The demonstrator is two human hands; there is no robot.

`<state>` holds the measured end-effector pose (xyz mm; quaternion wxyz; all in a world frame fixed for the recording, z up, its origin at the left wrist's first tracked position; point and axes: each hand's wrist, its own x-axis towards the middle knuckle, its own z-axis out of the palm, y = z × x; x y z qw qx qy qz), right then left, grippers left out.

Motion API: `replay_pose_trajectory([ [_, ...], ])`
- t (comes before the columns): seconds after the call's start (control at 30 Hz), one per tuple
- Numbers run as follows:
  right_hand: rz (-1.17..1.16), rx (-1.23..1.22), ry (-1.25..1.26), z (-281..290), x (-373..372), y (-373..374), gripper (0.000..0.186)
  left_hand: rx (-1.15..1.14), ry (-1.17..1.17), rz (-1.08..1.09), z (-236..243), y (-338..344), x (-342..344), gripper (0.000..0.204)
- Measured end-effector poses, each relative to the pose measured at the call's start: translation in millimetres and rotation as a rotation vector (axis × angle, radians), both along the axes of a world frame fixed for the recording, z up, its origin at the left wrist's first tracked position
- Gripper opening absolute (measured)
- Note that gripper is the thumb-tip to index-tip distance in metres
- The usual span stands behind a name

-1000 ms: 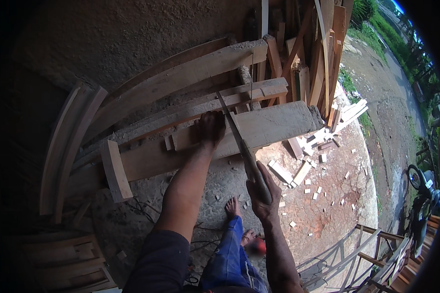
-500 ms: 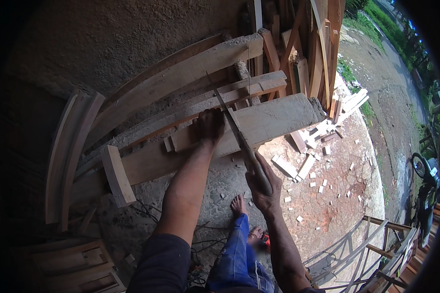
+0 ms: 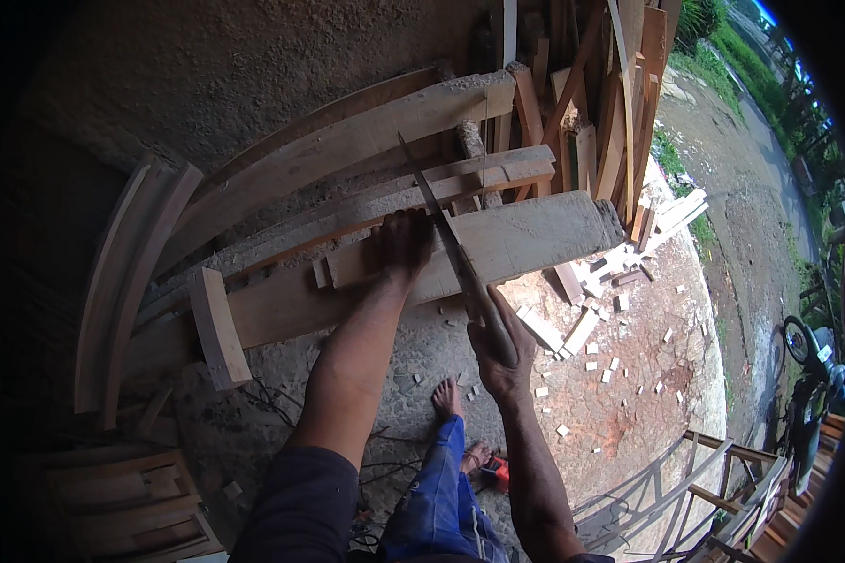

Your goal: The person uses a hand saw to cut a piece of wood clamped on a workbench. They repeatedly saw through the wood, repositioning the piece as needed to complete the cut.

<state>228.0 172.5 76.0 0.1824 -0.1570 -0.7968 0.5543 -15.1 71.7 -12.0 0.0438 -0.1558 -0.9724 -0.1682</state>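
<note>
My right hand (image 3: 507,361) is closed around the handle of a hand saw (image 3: 453,242), whose long blade points away from me across a short light wooden piece (image 3: 357,265). My left hand (image 3: 404,242) is closed over that piece just left of the blade, its fingertips partly hidden. The piece lies on a wide, rough-edged plank (image 3: 535,233), with a small wooden bit (image 3: 321,274) at its left. Whether the teeth sit in a cut, I cannot tell. A short block (image 3: 218,328) lies across the plank farther left.
Long boards (image 3: 329,138) lie behind the plank along a rough wall (image 3: 207,66). Timber strips (image 3: 615,122) lean at the back right, above scattered offcuts (image 3: 577,333). My bare feet (image 3: 446,399) are below. Metal frames (image 3: 709,497) and a motorbike (image 3: 807,403) stand at the right.
The saw and my right hand have moved forward, away from me, so the blade's tip reaches farther beyond the piece. My left hand stays in place. The view shifts slightly.
</note>
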Motion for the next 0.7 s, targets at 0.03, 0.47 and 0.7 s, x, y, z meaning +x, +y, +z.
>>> replay_pose_trajectory([
  [0.03, -0.001, 0.014, -0.010, -0.3, 10.8, -1.3, 0.058, 0.001, 0.002, 0.003, 0.1, -1.4, 1.0, 0.023],
  [0.47, 0.008, 0.117, 0.026, -24.1, 8.5, 5.5, 0.062, -0.009, 0.171, 0.005, -3.8, 10.7, 0.8, 0.025],
  [0.7, 0.007, 0.278, -0.129, -21.6, 208.4, 2.3, 0.060, 0.156, 0.297, 0.132, -19.3, -18.7, -3.6, 0.023],
])
